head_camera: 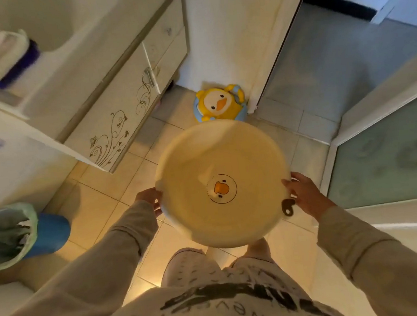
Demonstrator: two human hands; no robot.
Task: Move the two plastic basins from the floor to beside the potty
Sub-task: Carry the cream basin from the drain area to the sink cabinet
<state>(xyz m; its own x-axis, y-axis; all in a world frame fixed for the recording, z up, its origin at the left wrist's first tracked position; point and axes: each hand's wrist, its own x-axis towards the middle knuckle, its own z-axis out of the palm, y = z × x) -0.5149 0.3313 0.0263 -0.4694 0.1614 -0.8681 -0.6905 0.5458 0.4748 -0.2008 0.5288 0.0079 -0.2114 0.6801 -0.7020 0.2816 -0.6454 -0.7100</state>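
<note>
Two hands on one yellow basin (220,182) — left hand (150,197) on its left rim, right hand (306,194) on its right rim, fingers curled onto the edge, basin held above the tiled floor (98,195). Duck face printed inside the bowl; dark hanging tab (288,207) by the right hand. Whether a second basin is nested under it, cannot tell. Yellow duck potty (219,104) sits on the floor just beyond the basin, against the wall — beside the vanity cabinet (111,121). Blue bin (48,234) at left.

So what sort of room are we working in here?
Most likely a home bathroom: a duck-shaped potty stands in the tiled corner, a vanity cabinet runs along the left, and a frosted glass door stands on the right.
</note>
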